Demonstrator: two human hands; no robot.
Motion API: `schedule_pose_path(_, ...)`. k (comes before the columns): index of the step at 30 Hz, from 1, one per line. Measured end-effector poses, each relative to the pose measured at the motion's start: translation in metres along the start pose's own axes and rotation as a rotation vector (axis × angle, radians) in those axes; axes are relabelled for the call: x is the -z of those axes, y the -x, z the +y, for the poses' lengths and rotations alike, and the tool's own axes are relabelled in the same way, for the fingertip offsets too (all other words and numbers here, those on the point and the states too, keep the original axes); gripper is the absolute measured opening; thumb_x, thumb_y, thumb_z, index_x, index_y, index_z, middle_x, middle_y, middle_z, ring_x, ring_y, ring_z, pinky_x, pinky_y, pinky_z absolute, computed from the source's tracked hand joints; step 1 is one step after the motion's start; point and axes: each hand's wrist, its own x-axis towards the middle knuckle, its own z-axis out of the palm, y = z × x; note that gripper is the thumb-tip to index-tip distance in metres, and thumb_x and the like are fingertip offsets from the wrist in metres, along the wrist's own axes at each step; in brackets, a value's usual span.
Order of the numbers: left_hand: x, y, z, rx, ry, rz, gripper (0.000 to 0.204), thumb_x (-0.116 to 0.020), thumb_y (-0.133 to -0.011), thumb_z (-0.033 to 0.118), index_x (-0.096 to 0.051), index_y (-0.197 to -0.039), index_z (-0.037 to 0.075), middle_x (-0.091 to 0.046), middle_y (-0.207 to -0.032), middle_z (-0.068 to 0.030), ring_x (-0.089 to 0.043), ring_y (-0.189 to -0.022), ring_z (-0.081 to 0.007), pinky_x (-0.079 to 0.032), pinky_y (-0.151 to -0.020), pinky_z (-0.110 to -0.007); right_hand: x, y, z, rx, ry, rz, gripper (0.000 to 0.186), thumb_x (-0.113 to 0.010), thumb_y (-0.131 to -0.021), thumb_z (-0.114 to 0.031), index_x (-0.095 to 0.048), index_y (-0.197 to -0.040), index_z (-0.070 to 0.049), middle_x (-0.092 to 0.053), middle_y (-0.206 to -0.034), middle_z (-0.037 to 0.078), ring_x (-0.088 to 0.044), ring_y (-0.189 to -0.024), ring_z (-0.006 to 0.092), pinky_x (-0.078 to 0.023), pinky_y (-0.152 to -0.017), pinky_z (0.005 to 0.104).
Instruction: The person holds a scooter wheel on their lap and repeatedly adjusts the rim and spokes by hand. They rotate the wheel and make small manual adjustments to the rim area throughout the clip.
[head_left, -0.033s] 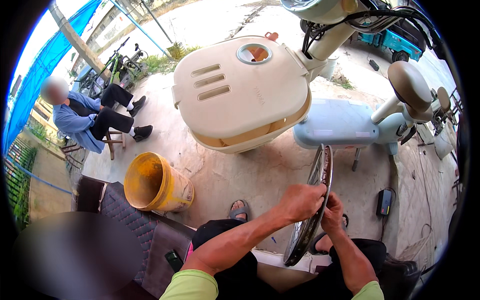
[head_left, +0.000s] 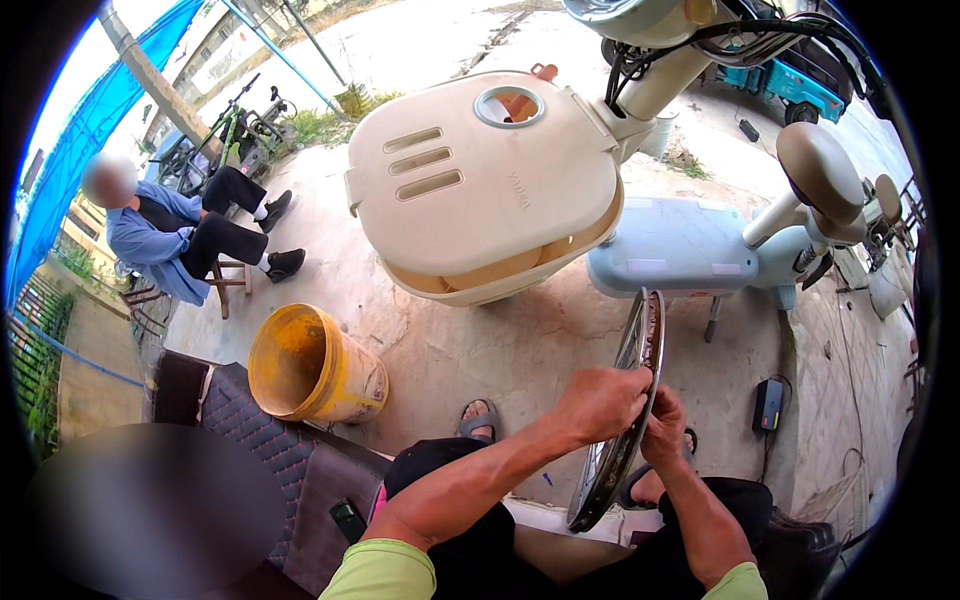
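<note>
A bare, spoked wheel rim (head_left: 606, 485) stands tilted between my legs, seen almost edge-on. Its metal band is worn, with dark marks, and the spokes show on its left side. My left hand (head_left: 603, 403) is closed at the rim's left side, fingers curled against its edge. On the opposite side, my right hand (head_left: 664, 425) pinches the band at about the same height. Whether a small part sits between the fingers is hidden.
A cream basket with a lid (head_left: 480, 190) on a light-blue electric scooter (head_left: 675, 245) stands ahead. A yellow bucket (head_left: 350, 385) is at left, near a seated person (head_left: 160, 235). A black charger box (head_left: 768, 404) lies at right. A quilted seat (head_left: 245, 410) is beside me.
</note>
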Motion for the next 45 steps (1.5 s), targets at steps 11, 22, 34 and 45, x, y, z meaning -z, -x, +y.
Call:
schedule_pose_path(11,-0.005,0.003,-0.002,0.06,0.003,-0.011,0.017,-0.057,-0.089,0.023,-0.065,-0.096,0.009,-0.069,-0.087,-0.0194,-0.066,-0.084,-0.0424,-0.051,-0.073,-0.052,-0.006,0.009,0.012,-0.03,0.021,0.026,0.019,-0.063,-0.096,-0.003,-0.066,-0.114,0.0,-0.069,-0.106,0.004,-0.064,-0.096,0.0106,-0.052,-0.085,0.026)
schedule_pose_path(22,0.012,0.003,0.022,0.105,-0.046,-0.066,0.018,-0.062,-0.088,0.022,-0.068,-0.099,0.01,-0.071,-0.088,-0.0168,-0.068,-0.084,-0.0385,-0.053,-0.075,-0.048,-0.006,0.002,0.003,-0.156,0.033,-0.076,0.02,-0.065,-0.096,-0.005,-0.064,-0.115,0.002,-0.067,-0.101,0.004,-0.064,-0.094,0.0112,-0.054,-0.083,0.028)
schedule_pose_path(34,0.009,0.003,0.017,0.068,-0.017,0.019,0.016,-0.07,-0.082,0.02,-0.071,-0.092,0.008,-0.066,-0.068,-0.0115,-0.067,-0.064,-0.0287,-0.051,-0.062,-0.04,-0.01,0.001,-0.001,-0.149,0.112,-0.058,0.027,-0.068,-0.094,-0.01,-0.064,-0.118,0.002,-0.068,-0.104,0.005,-0.063,-0.095,0.0103,-0.054,-0.081,0.0279)
schedule_pose_path(45,0.014,0.001,0.028,0.105,0.009,-0.057,0.016,-0.067,-0.085,0.024,-0.069,-0.094,0.01,-0.071,-0.085,-0.0139,-0.069,-0.081,-0.036,-0.053,-0.073,-0.046,-0.007,0.002,-0.004,-0.142,0.123,-0.04,0.028,-0.07,-0.092,-0.01,-0.064,-0.117,0.002,-0.069,-0.103,0.004,-0.064,-0.093,0.0102,-0.054,-0.079,0.0277)
